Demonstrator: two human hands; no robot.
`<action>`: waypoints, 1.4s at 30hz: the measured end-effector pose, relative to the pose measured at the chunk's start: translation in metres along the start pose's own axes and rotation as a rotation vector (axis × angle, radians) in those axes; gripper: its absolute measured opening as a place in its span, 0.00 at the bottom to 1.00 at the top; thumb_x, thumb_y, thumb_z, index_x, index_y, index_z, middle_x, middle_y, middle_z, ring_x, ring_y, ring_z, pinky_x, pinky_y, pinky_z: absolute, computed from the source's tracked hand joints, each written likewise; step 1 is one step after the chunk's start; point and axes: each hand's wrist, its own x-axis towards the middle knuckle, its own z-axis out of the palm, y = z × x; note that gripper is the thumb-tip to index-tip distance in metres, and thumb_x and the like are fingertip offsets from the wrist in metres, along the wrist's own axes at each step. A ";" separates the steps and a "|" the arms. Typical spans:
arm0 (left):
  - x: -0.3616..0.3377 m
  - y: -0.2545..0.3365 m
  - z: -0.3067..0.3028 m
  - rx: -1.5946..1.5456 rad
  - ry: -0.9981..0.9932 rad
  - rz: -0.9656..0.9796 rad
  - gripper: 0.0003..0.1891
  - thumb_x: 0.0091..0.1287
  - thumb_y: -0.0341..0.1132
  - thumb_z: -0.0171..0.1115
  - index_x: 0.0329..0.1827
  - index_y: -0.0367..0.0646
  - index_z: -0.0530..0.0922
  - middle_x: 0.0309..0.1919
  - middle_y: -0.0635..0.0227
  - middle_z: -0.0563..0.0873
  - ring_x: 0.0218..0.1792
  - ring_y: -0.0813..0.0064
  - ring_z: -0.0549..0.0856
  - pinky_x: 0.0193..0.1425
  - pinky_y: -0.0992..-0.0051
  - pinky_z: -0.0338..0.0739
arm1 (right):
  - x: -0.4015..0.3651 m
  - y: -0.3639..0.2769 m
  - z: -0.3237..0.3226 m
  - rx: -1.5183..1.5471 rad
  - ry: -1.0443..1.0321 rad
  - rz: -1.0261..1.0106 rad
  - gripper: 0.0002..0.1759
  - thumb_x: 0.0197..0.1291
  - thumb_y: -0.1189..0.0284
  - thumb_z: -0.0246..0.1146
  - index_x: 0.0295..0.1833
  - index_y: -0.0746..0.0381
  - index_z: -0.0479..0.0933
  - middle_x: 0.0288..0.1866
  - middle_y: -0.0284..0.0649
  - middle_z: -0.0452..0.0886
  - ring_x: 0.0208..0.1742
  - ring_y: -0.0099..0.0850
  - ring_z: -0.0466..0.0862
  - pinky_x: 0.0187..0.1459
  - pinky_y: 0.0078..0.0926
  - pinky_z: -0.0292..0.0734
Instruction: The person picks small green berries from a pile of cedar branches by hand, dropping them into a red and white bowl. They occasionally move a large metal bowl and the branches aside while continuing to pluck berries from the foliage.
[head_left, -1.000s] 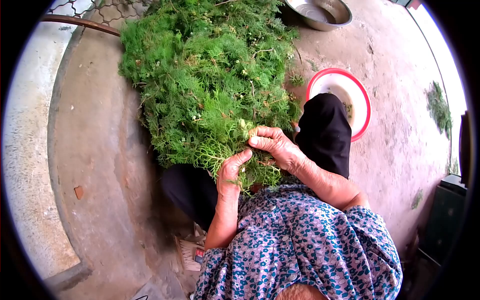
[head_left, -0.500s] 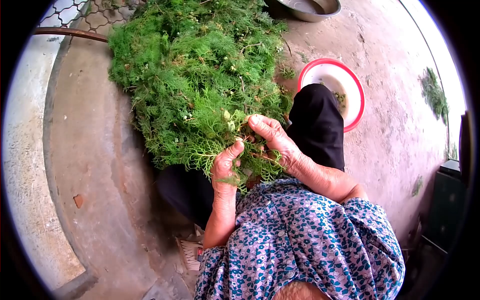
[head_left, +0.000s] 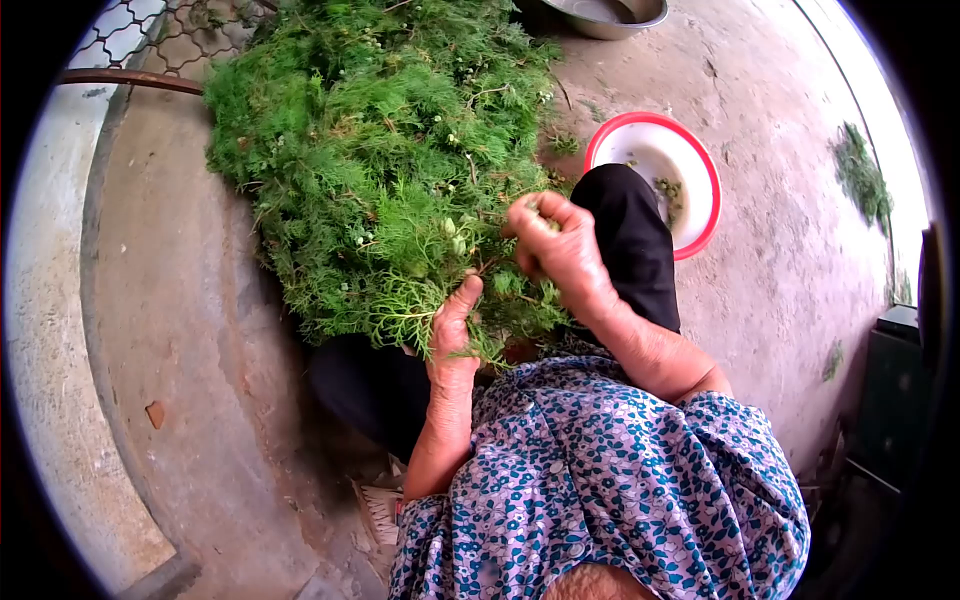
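My left hand (head_left: 453,325) is closed around a leafy green conifer sprig (head_left: 403,312), its thumb pressed along the stem. Pale green cones (head_left: 455,238) show on the sprig just above that thumb. My right hand (head_left: 562,250) is curled into a loose fist, a short way right of the sprig. Small pale green cones (head_left: 543,220) peep out between its fingers; how many is hidden. Beyond both hands spreads a big heap of cut conifer branches (head_left: 370,140), with more small cones among the leaves.
Right of my black-trousered knee (head_left: 625,225) stands a white basin with a red rim (head_left: 712,190), several green cones inside. A metal basin (head_left: 610,28) is at the top. Loose greenery (head_left: 862,178) lies on the concrete at right. A dark box (head_left: 890,390) stands at the right edge.
My right hand has drawn away from the sprig, up and to the right, and its fingers have curled over the cones. The left hand stays on the sprig.
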 end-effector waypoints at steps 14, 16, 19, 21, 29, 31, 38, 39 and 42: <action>0.003 -0.001 -0.046 -0.254 0.041 0.069 0.13 0.57 0.34 0.64 0.44 0.41 0.77 0.32 0.72 0.81 0.24 0.83 0.74 0.28 0.83 0.71 | 0.054 -0.025 -0.134 0.908 0.164 0.003 0.11 0.59 0.74 0.57 0.45 0.68 0.70 0.39 0.46 0.73 0.31 0.30 0.74 0.25 0.20 0.68; 0.002 -0.002 -0.047 -0.285 0.072 0.123 0.07 0.60 0.31 0.58 0.40 0.40 0.77 0.27 0.72 0.80 0.23 0.82 0.73 0.28 0.81 0.71 | 0.064 -0.015 -0.156 0.936 0.228 -0.056 0.13 0.59 0.71 0.58 0.45 0.68 0.71 0.38 0.47 0.75 0.34 0.33 0.76 0.29 0.23 0.72; 0.007 -0.010 -0.046 -0.304 0.149 0.263 0.07 0.62 0.33 0.54 0.37 0.40 0.77 0.24 0.72 0.78 0.22 0.80 0.72 0.26 0.80 0.68 | 0.081 0.011 -0.211 0.894 0.417 -0.081 0.15 0.60 0.66 0.58 0.46 0.67 0.71 0.42 0.47 0.75 0.41 0.39 0.77 0.35 0.29 0.75; 0.006 0.002 -0.040 -0.353 0.076 0.243 0.09 0.64 0.36 0.50 0.37 0.40 0.75 0.23 0.73 0.76 0.22 0.79 0.71 0.24 0.79 0.65 | 0.096 0.046 -0.246 0.895 0.566 0.008 0.17 0.61 0.65 0.57 0.48 0.67 0.69 0.43 0.47 0.75 0.44 0.43 0.76 0.41 0.35 0.76; 0.040 -0.027 -0.087 -0.721 -0.446 0.108 0.14 0.67 0.44 0.44 0.29 0.47 0.71 0.15 0.76 0.67 0.17 0.80 0.65 0.24 0.77 0.60 | 0.100 0.150 -0.335 1.039 0.742 0.080 0.35 0.57 0.60 0.60 0.65 0.59 0.53 0.64 0.43 0.54 0.65 0.51 0.55 0.55 0.65 0.64; 0.027 -0.017 -0.072 -0.770 -0.213 0.097 0.15 0.68 0.46 0.42 0.26 0.49 0.68 0.13 0.78 0.66 0.17 0.80 0.64 0.24 0.77 0.59 | 0.086 0.136 -0.314 0.747 0.775 -0.131 0.36 0.59 0.56 0.57 0.59 0.72 0.54 0.58 0.55 0.57 0.63 0.55 0.58 0.56 0.58 0.67; 0.030 -0.014 -0.077 -0.735 -0.314 0.134 0.16 0.66 0.47 0.46 0.34 0.43 0.73 0.17 0.75 0.71 0.18 0.79 0.66 0.25 0.77 0.60 | 0.079 0.114 -0.332 0.483 1.035 0.026 0.29 0.65 0.59 0.48 0.66 0.61 0.53 0.67 0.50 0.57 0.66 0.45 0.58 0.58 0.43 0.66; 0.030 -0.012 -0.077 -0.696 -0.322 0.116 0.16 0.66 0.47 0.45 0.35 0.43 0.74 0.18 0.75 0.71 0.19 0.79 0.66 0.25 0.76 0.61 | 0.079 0.116 -0.340 0.484 1.031 0.024 0.29 0.65 0.59 0.48 0.66 0.61 0.53 0.67 0.50 0.57 0.66 0.45 0.58 0.58 0.43 0.66; 0.034 -0.017 -0.081 -0.684 -0.365 0.140 0.18 0.66 0.48 0.43 0.35 0.43 0.75 0.17 0.74 0.71 0.20 0.77 0.68 0.26 0.76 0.63 | 0.081 0.129 -0.403 -1.779 0.589 0.570 0.20 0.63 0.56 0.49 0.41 0.59 0.80 0.39 0.44 0.82 0.45 0.32 0.81 0.46 0.29 0.74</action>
